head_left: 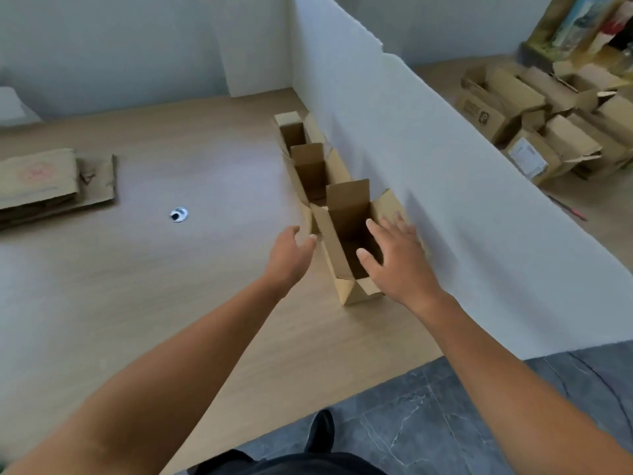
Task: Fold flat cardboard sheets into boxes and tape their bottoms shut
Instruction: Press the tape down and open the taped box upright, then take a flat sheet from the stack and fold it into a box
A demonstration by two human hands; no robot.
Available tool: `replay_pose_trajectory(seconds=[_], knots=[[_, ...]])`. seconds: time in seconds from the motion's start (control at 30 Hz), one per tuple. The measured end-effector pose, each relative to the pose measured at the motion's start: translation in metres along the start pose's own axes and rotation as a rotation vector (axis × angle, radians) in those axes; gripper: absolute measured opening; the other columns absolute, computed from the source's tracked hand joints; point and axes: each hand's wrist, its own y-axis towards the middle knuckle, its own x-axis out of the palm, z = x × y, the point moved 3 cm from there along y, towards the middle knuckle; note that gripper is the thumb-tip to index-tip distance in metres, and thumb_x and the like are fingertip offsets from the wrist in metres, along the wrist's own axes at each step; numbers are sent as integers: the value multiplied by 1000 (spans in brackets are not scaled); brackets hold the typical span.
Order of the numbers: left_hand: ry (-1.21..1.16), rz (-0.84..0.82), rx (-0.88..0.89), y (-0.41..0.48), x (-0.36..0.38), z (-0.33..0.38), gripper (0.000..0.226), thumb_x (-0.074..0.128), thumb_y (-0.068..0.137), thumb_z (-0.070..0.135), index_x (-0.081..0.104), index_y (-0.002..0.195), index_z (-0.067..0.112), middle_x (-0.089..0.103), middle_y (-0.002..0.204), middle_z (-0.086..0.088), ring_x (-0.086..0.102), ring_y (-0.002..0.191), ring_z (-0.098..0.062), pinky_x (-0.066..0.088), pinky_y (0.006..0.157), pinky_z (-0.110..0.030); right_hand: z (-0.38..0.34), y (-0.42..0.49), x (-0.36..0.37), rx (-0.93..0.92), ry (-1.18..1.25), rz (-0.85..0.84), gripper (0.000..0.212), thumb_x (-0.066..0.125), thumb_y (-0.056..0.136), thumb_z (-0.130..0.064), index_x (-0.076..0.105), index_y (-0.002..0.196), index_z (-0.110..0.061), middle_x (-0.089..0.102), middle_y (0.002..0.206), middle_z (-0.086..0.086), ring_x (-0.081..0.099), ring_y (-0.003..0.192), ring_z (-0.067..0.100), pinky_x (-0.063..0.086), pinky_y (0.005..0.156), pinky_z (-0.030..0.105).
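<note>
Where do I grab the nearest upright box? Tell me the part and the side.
I'd take the nearest box by its two long walls, just under the flaps, from above, left hand and right hand on either side. It stands upright and narrow, open-topped; the white partition crowds its right side, and the next box blocks the far end.

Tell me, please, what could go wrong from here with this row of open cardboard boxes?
1. The nearest tall brown cardboard box stands narrow and upright; a nudge from the left hand or right hand, both open at its flaps, may tip it.
2. It sits against the middle brown cardboard box, so their raised flaps might snag or crease.
3. The row hugs the white partition panel, leaving the right hand little room there.
</note>
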Motion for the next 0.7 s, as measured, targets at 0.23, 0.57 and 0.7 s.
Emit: replay_pose_trajectory(seconds=[0.23,0.57,0.7], knots=[[597,281,103,10,-163,-56,51,42,102,49,38,151,32,22,165,7,4,154,-21,8,123,-42,-149,77,55,-295,-43,-143,63,34,103,-50,25,159,-20,19,167,5,6,155,25,2,125,46],[679,471,-198,38,-405,-179,59,40,100,56,34,152,30,7,168,4,-11,154,-24,-7,123,-51,-413,176,162,-524,-20,-294,71,30,102,-58,21,160,-18,16,167,6,3,156,24,0,125,44],[577,534,-305,92,-505,-249,65,43,98,59,33,153,26,12,167,0,-5,155,-25,-5,123,-49,-506,234,227,-517,0,-356,71,35,102,-56,22,159,-17,20,166,6,8,155,23,5,126,42]])
